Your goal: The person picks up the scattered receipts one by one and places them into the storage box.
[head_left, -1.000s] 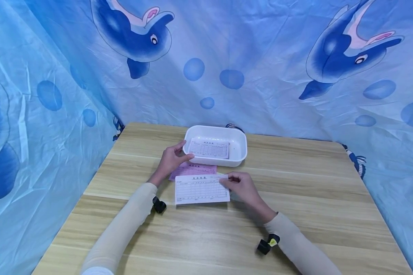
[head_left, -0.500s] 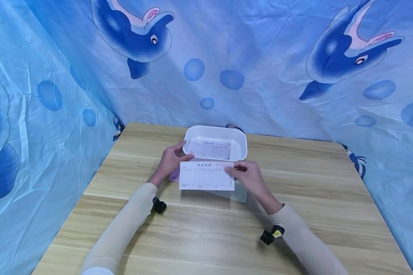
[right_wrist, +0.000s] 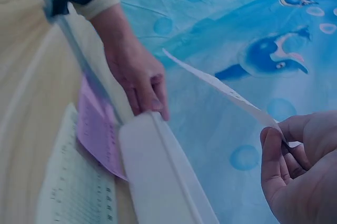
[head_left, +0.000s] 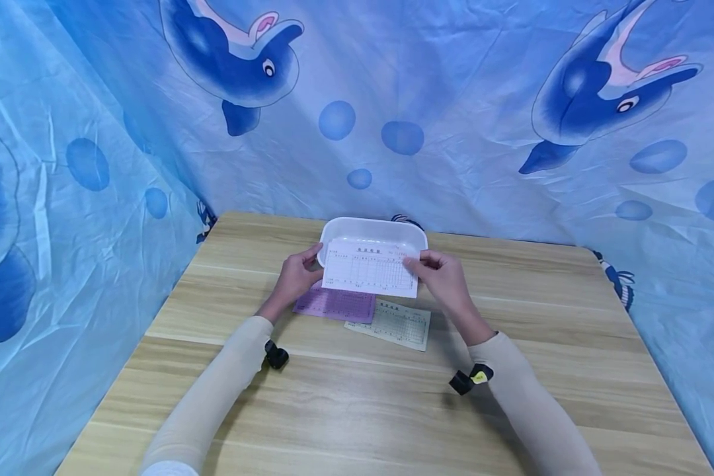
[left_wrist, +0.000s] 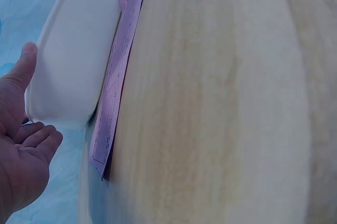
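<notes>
White sheet (head_left: 369,270), printed with a form, is being held up off the wooden table (head_left: 333,410). Nearer than it, a pale green sheet (head_left: 398,328) is lying on the tabletop, its left end running under the edge of a purple sheet (head_left: 336,305); both are lying just in front of the tray, perhaps so that they are staying within easy reach. Farther on, the right hand (head_left: 445,274) is pinching the white sheet by its right edge, thumb over the printed face, probably because an edge hold is leaving the rest of the paper free. That sheet is hanging over the near side of the white tray (head_left: 375,228), apart from it in the right wrist view. At the tray's left end the left hand (head_left: 293,281) is gripping the wall between thumb and fingers, seemingly steadying it. Behind, a blue dolphin curtain (head_left: 476,132) is hanging.

Compared with half a second ago, the green and purple sheets are showing much more of themselves, since the white sheet is now sitting farther from the person and covering the slip that was showing in the tray; the left hand is keeping its place
</notes>
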Demonstrator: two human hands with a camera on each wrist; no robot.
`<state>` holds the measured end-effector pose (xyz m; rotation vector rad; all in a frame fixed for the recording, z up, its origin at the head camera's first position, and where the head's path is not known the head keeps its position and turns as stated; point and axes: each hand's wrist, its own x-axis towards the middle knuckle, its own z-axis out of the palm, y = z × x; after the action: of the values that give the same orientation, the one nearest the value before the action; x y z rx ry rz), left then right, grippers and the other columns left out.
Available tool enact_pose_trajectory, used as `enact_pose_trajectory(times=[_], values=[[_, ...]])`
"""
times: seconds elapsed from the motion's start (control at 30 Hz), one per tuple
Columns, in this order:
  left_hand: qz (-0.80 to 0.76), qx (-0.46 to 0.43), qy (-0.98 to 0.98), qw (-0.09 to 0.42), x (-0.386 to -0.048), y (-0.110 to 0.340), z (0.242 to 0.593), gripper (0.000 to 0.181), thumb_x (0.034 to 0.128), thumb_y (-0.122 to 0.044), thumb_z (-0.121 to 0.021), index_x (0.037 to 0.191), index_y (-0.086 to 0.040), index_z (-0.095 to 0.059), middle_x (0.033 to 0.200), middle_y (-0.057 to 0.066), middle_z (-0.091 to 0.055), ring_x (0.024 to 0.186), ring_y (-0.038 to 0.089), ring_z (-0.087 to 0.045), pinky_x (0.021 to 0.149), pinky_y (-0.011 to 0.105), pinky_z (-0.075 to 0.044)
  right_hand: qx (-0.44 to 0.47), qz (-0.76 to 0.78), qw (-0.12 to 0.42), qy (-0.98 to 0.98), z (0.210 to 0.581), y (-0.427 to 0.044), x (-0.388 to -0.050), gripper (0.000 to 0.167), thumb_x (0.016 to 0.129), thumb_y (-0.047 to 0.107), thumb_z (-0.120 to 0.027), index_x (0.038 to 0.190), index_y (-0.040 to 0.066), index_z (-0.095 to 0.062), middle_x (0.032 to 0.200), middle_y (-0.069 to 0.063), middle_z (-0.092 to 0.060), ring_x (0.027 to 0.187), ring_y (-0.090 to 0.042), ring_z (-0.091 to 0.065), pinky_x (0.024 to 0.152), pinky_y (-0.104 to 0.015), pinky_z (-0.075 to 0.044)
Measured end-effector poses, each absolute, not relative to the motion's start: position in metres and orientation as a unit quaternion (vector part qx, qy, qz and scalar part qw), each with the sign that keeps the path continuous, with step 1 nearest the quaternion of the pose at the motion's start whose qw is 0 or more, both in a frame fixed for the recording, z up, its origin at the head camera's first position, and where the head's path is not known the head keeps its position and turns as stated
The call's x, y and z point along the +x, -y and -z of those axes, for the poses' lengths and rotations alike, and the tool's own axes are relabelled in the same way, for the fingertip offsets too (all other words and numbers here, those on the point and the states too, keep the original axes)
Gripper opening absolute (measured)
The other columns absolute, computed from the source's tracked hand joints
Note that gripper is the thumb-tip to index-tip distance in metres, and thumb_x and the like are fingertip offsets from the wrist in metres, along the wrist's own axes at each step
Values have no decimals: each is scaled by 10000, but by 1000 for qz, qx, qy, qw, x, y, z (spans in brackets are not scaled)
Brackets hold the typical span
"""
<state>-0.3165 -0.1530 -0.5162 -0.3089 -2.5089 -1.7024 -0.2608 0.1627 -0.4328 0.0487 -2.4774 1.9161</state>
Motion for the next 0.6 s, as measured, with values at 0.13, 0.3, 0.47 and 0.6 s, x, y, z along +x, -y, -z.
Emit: enact_pose_trajectory(times=[0.13, 0.3, 0.47, 0.6], values=[[558, -108, 821, 47, -316, 153, 516, 680, 881, -4, -784, 1479, 41, -462, 1538, 226, -451, 1357, 351, -535, 1065, 312, -505, 2, -614, 12, 789, 430, -166, -272, 343, 938, 309, -765, 1139, 32, -745, 981, -64, -676, 846, -165, -608, 695, -243, -568], [565, -96, 819, 33, -314, 152, 515, 789, 852, -188, -853, 1507, -3, -453, 1567, 165, -438, 1393, 312, -504, 1103, 337, -478, 7, -618, 20, 786, 426, -167, -288, 357, 947, 300, -758, 1163, 17, -730, 995, -62, -670, 863, -149, -628, 745, -248, -597], [587, -98, 804, 22, -313, 152, 514, 837, 843, -250, -864, 1514, 12, -438, 1584, 163, -416, 1402, 322, -494, 1124, 354, -462, 22, -638, 29, 769, 426, -169, -305, 354, 942, 246, -768, 1150, -37, -721, 940, -38, -710, 820, -113, -665, 715, -208, -595], [587, -94, 804, 19, -312, 152, 513, 828, 851, -238, -858, 1518, 8, -433, 1586, 164, -410, 1406, 331, -488, 1124, 344, -458, 26, -640, 27, 767, 427, -170, -316, 360, 937, 250, -773, 1157, -31, -725, 934, -19, -728, 836, -105, -687, 731, -213, -605]])
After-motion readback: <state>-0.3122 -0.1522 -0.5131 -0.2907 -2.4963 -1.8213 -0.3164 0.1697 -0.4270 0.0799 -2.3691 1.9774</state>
